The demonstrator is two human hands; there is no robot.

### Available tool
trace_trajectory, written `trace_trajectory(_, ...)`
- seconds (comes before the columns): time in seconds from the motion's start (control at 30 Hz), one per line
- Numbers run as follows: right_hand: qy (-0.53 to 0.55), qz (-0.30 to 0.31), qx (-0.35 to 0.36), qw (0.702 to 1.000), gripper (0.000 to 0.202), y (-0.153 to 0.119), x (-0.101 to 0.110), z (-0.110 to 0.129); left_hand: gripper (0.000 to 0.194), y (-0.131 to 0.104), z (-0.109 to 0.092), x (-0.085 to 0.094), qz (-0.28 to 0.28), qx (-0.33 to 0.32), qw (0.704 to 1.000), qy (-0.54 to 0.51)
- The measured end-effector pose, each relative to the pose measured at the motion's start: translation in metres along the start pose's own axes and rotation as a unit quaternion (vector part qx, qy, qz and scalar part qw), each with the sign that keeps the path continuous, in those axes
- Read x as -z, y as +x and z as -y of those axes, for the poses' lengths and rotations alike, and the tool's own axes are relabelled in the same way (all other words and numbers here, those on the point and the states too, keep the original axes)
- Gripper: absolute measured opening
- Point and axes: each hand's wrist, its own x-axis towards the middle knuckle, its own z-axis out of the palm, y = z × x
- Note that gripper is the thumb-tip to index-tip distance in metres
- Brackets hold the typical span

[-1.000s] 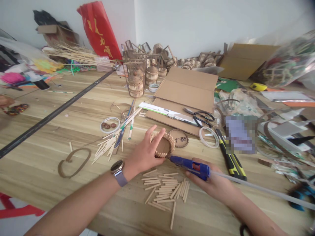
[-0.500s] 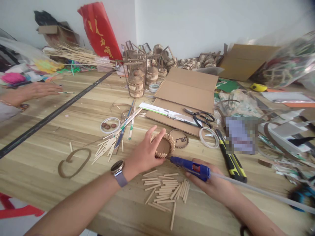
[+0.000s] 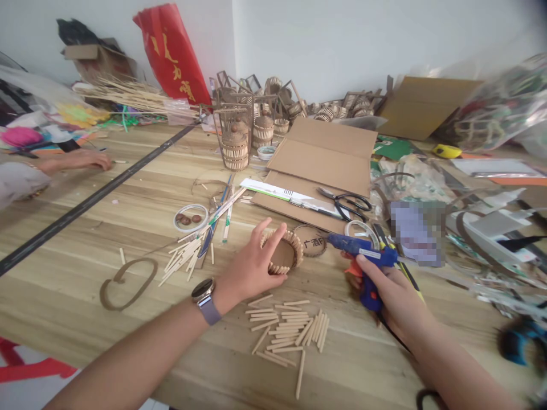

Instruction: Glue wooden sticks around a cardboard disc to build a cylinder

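Observation:
My left hand point(image 3: 254, 265) curls around the near left side of a small round basket point(image 3: 298, 250) with a wall of short wooden sticks and a brown base. Its thumb lies at the front and the fingers arch over the rim. In my right hand point(image 3: 399, 296) is a blue hot glue gun point(image 3: 367, 250) with an orange trigger, its nozzle pointing left, apart from the basket. A toothed cardboard disc point(image 3: 311, 242) with printed characters lies just behind the basket. Short wooden sticks point(image 3: 290, 330) are spread on the table in front of it.
Scissors point(image 3: 346, 204), cardboard point(image 3: 322, 154) and a tape roll point(image 3: 362, 232) lie beyond my hands. Finished stick baskets point(image 3: 235, 149) stand at the back. A brown strip loop point(image 3: 128, 285) is at left. Another person's hand point(image 3: 81, 161) rests across the black strip point(image 3: 98, 193).
My right hand has drawn the glue gun away from the basket, to the right, and turned it upright. My left hand stays on the basket. The other person's hand has shifted slightly.

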Motion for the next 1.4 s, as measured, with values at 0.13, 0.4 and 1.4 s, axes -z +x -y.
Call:
trace_trajectory(0.13, 0.008, 0.045, -0.039, 0.998, 0.046, 0.011, 0.014, 0.001, 0.112, 0.0, 0.0, 0.0, 0.001, -0.002, 1.0, 0.005)
trace_trajectory(0.4, -0.487, -0.155, 0.324, 0.796, 0.037, -0.001, 0.025, 0.005, 0.111, 0.0, -0.001, 0.001, 0.0, -0.002, 1.0, -0.003)
trace_trajectory(1.4, -0.305, 0.214, 0.389, 0.842, 0.021, -0.031, -0.044, 0.016, 0.109, 0.0, 0.003, -0.001, 0.003, -0.005, 1.0, -0.006)
